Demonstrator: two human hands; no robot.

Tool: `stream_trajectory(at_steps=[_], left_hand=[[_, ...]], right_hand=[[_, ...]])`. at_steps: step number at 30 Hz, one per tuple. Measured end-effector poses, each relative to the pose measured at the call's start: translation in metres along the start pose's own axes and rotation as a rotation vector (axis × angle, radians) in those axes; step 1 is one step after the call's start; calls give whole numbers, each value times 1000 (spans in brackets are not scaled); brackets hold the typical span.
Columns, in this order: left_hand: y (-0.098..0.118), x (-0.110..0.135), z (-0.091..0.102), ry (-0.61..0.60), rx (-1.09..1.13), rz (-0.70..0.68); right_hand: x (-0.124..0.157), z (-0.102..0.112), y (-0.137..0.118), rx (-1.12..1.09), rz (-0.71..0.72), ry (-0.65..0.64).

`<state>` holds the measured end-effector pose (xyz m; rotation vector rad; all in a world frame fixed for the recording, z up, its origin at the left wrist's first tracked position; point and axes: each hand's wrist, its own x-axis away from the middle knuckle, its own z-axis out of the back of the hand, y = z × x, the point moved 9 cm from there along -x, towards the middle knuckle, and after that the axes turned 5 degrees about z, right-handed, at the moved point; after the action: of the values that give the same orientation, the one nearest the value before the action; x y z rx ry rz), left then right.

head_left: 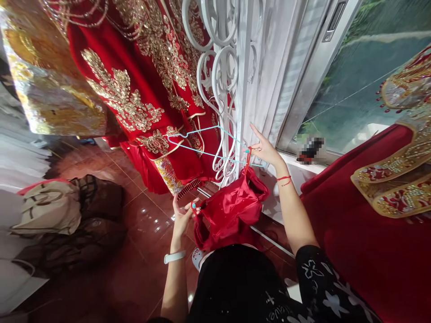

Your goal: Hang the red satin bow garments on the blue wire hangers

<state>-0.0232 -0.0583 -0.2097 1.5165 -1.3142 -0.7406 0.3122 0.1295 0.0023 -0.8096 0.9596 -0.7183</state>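
A red satin dress top (230,202) with thin straps hangs spread between my two hands. My left hand (182,217) is closed in a pinch on its left strap, below the left end of a pale blue wire hanger (202,130). My right hand (266,150) pinches the other red strap (248,159) by the hanger's right end, with one finger stretched upward. The hanger's hook is up against the white scrollwork rack (222,67). Whether the right strap is looped over the hanger, I cannot tell. The lower part of the garment is hidden by my body.
Red gowns with gold embroidery (124,96) hang to the left. More embroidered red clothing (397,188) is on the right, near a sliding window (367,67). A beige bag (50,206) and dark bags sit on the tiled floor (144,215).
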Motion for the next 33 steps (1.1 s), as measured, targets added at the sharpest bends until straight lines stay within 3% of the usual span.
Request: stream_trajectory(at_steps=[5, 10, 14, 18, 24, 28, 31, 33], left_hand=[[30, -13, 13, 65, -53, -62], [105, -56, 26, 148, -171, -236], [167, -93, 6, 68, -259, -356], [206, -114, -15, 41, -336, -442], [227, -119, -42, -130, -442, -397], [239, -112, -47, -248, -483, -363], [236, -111, -54, -295, -478, -313], [229, -112, -71, -341, -482, -291]], right_hand=[[9, 12, -17, 311, 76, -8], [6, 26, -26, 575, 78, 84], [2, 32, -28, 700, 91, 153], [2, 37, -24, 725, 49, 153], [-1, 43, -24, 765, 2, 166], [-2, 47, -27, 793, -6, 171], [-3, 46, -29, 813, -4, 161], [-5, 43, -28, 821, -10, 129]])
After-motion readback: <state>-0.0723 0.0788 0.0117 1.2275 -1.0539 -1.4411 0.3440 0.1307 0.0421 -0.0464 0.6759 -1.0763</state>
